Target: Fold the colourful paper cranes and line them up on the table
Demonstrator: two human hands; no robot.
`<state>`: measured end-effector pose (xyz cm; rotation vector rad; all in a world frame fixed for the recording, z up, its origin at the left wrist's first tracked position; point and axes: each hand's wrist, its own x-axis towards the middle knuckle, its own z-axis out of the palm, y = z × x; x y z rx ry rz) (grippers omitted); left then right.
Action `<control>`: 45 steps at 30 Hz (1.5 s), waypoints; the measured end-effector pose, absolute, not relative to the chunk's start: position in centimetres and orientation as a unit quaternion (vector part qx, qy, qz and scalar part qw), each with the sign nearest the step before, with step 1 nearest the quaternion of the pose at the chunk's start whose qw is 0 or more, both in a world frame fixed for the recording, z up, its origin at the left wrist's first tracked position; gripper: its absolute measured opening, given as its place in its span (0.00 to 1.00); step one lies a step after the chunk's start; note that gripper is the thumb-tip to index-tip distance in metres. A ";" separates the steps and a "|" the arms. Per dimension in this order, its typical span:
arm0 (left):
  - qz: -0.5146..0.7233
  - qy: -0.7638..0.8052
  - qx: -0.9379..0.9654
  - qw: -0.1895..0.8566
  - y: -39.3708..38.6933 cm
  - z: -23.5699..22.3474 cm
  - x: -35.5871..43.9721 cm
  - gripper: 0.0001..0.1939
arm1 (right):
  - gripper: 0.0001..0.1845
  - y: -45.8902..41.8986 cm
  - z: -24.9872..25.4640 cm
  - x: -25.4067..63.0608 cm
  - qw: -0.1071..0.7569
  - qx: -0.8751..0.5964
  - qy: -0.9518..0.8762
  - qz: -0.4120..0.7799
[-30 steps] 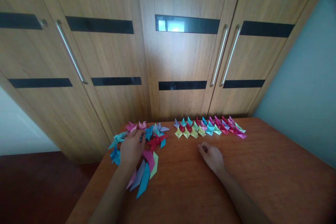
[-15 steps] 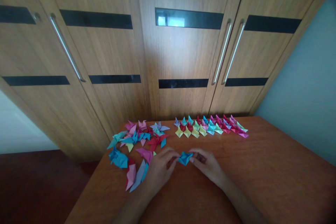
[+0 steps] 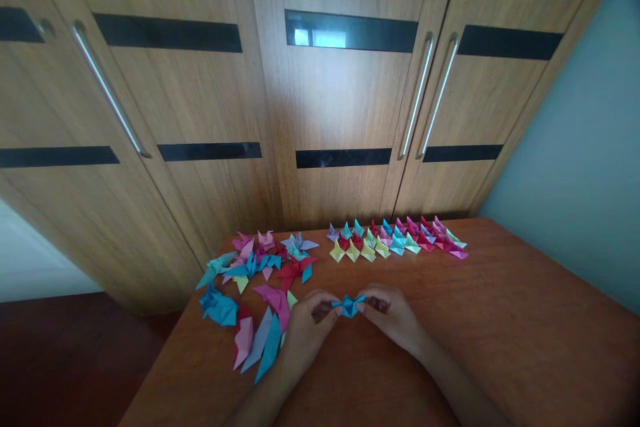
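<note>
Since the picture a second ago, our left hand (image 3: pixel 311 324) has left the loose folded papers (image 3: pixel 251 265) and joined our right hand (image 3: pixel 394 315) at the middle, with a blue folded paper (image 3: pixel 349 307) now between them. From the head view, our forearms reach forward and converge, fingers bent and turned inward. Our left thumb and fingers pinch one end of the blue piece; our right thumb and fingers grip the other. We cannot tell whether the hands rest on the table (image 3: pixel 370 380). Behind stands a cupboard (image 3: pixel 340 100), doors closed, its inside hidden. The blue piece's long axis runs side to side, one end pointing to each hand, nearer us than the rowed papers (image 3: pixel 399 241).
</note>
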<state>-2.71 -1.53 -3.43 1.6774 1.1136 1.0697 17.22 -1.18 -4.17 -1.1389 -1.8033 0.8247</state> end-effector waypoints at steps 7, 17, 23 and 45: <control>0.412 0.450 0.677 0.411 -1.5 -3.8 -2.8 0.08 | 0.12 -1.4 -3.8 17.4 0.382 -0.451 -0.740 0.321; 0.401 0.450 0.635 0.482 -1.6 -5.2 -2.3 0.11 | 0.17 0.5 -3.2 26.1 0.532 -0.588 -0.572 0.207; 0.390 0.446 0.659 0.463 -1.5 -5.7 -2.2 0.11 | 0.26 2.0 -5.6 36.4 0.447 -0.769 -0.449 0.090; 0.351 0.449 0.702 0.426 -2.0 -4.5 -2.4 0.11 | 0.26 4.3 -6.5 36.6 0.130 -0.895 -0.425 0.046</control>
